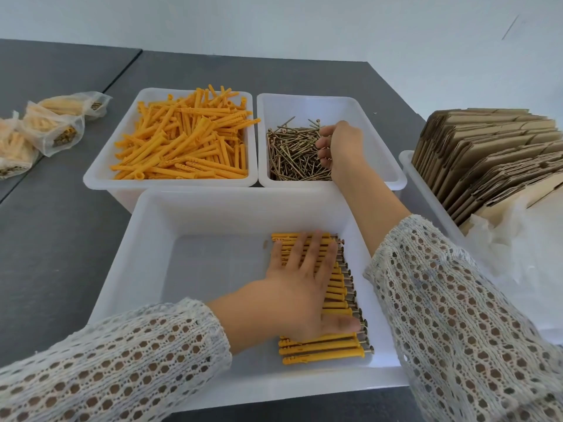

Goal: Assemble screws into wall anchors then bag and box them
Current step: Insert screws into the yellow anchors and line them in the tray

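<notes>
**Left hand flat on assembled row, right hand in screw bin**

Left hand [300,287] laid flat, fingers straight and spread, pressing on row of assembled anchors [323,350] (screw heads poking out on the right side) inside near white tray [146,239]. Right hand [339,147] reaching into far right bin [384,153], fingers curled into loose screws [292,153]; cannot tell whether any are actually pinched. Loose orange anchors [182,141] heaped in far left bin [100,175]. Filled bags [51,129] on grey table [54,239] at far left. Flat cardboard boxes [487,153] standing at right.
</notes>
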A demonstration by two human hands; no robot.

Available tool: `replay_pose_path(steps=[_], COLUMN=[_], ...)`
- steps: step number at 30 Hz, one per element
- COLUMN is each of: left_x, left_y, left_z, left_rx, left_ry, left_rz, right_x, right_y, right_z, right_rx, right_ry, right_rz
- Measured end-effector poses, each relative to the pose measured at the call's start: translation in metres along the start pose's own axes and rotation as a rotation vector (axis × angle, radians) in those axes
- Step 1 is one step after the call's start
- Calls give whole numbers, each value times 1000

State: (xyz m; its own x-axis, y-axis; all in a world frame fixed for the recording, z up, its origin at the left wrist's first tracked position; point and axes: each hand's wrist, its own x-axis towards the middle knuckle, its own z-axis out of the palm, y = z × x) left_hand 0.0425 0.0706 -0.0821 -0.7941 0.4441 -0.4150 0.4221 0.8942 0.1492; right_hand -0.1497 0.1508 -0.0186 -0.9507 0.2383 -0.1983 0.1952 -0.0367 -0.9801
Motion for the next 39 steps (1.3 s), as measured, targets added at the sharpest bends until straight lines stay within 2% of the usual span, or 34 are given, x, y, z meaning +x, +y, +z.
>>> replay_pose_path(steps=[10,21,39], left_x=[0,8,6], left_y=[14,12,16], left_z=[18,21,17], left_rx=[-5,57,-38], left_ry=[-33,67,62], left_rz=[30,-11,-48], right_x=[-1,-1,-3], right_y=[-1,0,0], right_z=[-1,0,1], right_rx=[11,0,-16], right_ry=[-8,-12,-25], right_rz=[0,-5,4])
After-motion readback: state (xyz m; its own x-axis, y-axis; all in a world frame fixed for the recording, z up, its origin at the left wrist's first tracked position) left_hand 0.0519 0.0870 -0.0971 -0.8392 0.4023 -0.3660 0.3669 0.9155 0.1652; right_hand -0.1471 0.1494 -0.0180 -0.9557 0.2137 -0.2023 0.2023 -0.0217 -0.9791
